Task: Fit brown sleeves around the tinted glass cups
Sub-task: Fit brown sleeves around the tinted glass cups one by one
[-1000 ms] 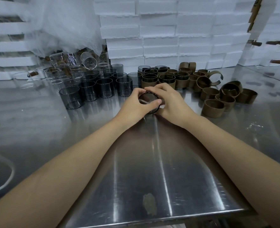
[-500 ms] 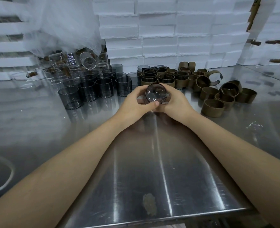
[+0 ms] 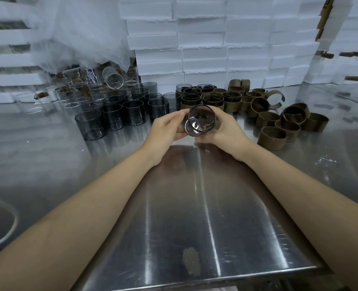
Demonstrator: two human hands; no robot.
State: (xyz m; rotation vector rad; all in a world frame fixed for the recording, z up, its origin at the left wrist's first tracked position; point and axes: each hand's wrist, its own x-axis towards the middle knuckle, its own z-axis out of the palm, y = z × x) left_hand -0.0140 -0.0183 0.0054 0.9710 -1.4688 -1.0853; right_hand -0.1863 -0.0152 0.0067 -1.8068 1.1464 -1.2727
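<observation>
Two hands meet above the worktop (image 3: 194,206) in the head view. The left hand (image 3: 169,131) and right hand (image 3: 226,133) each curl their fingers (image 3: 222,117) round one tinted glass cup (image 3: 201,120). It is tipped on its side, empty mouth facing the wearer, long axis pointing away. Whether a brown sleeve already wraps it cannot be told. Bare cups (image 3: 113,116) stand left, sleeved cups (image 3: 212,100) behind, and loose sleeves (image 3: 272,138) right, nearer the right hand.

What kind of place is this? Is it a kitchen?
Probably a packing workshop, not a kitchen: dozens of tinted glass cups stand in rows on a steel table, beside a heap of brown sleeves, with white foam boxes stacked behind.
</observation>
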